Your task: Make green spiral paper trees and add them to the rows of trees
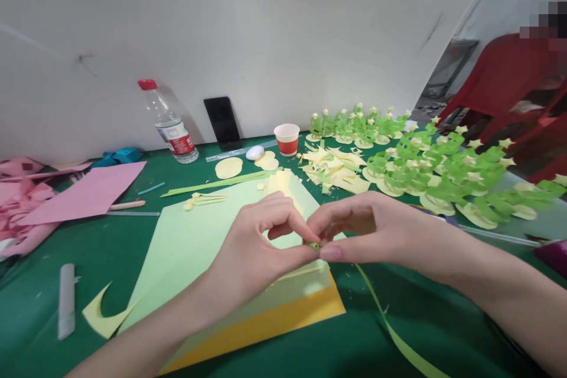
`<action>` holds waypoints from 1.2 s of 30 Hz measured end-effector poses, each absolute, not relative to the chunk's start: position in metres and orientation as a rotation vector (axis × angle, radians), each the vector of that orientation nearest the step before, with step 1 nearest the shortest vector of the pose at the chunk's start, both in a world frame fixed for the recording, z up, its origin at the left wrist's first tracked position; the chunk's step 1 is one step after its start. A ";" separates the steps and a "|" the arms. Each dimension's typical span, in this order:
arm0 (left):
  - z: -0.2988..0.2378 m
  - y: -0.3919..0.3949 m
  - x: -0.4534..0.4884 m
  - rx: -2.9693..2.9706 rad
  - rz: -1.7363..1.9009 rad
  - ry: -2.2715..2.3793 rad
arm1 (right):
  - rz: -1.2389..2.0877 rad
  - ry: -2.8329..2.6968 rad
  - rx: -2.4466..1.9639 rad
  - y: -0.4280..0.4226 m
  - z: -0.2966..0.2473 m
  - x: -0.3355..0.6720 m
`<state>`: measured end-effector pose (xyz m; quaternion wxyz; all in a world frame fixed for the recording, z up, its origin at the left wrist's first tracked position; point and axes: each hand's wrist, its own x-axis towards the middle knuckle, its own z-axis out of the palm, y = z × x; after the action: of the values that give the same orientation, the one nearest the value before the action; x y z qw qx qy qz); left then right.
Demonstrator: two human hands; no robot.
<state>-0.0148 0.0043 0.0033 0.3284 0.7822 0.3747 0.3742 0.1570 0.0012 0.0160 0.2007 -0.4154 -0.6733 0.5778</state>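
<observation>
My left hand [266, 242] and my right hand [367, 230] meet fingertip to fingertip above the paper sheets. Both pinch a green paper strip [390, 328], whose end is wound into a small tight coil between the fingers. From my right hand the strip's tail hangs down and curls toward the bottom edge. Below lies a pale green sheet [190, 242] on top of a yellow-orange sheet [261, 331]. Thin pale yellow strips [283, 183] rest on the sheet just behind my hands, and several with rolled ends [204, 199] lie to the left.
Finished green paper plants with yellow stars [443, 171] crowd the right side. Yellow scraps [336, 168], a paper cup [287, 140], a phone [222, 123] and a water bottle [172, 130] stand or lie along the wall. Pink paper [88, 192] and a utility knife [67, 301] lie left.
</observation>
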 end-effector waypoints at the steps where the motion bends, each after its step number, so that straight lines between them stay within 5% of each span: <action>1: 0.003 0.004 -0.014 2.053 0.963 0.983 | 1.601 -1.860 -1.175 0.000 0.015 0.155; 14: -0.006 0.020 -0.026 2.167 1.186 0.844 | 1.461 -1.566 -1.335 0.011 0.014 0.166; 36: -0.006 0.021 -0.022 2.451 0.872 0.714 | 1.618 -1.681 -1.189 0.010 0.002 0.158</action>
<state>-0.0221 0.0207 -0.0057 0.2201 0.8863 0.2582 0.3152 0.1575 0.0100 0.0023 0.2585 -0.4386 -0.6202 0.5968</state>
